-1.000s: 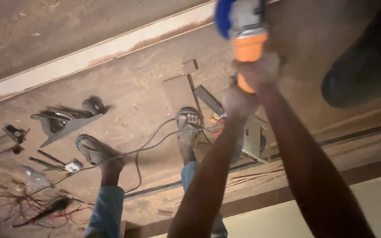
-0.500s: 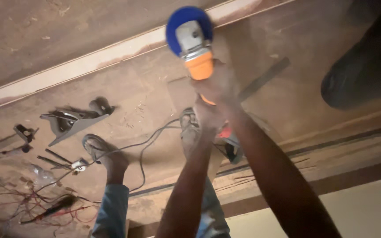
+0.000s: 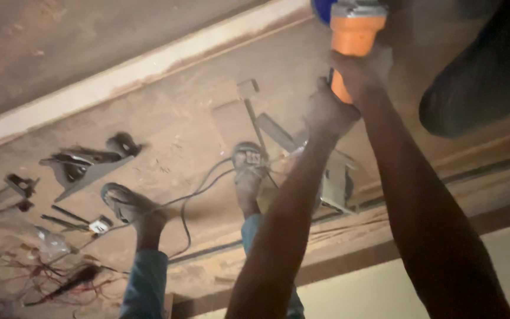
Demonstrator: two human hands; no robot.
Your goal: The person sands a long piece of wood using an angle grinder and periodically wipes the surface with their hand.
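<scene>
A dusty brown wooden floor [image 3: 166,112] fills the view under dim warm light, with a pale plank [image 3: 137,71] running from nine o'clock to twelve.

The orange power tool [image 3: 349,41] ran off the top edge, so only a sliver of its blue disc [image 3: 321,7] showed and its working end could not be seen. The right hand [image 3: 361,71] and left hand [image 3: 326,112] wrapped the tool's body, hiding its lower grip and each other's fingers. Both forearms crossed in front of a grey boxy machine [image 3: 339,184] on the floor, covering most of it. A large dark shape [image 3: 479,77] at the upper right was cut by the edge and too blurred to identify. The small tools [image 3: 72,223] and tangled wires [image 3: 42,272] at lower left were too smeared to tell apart.
</scene>
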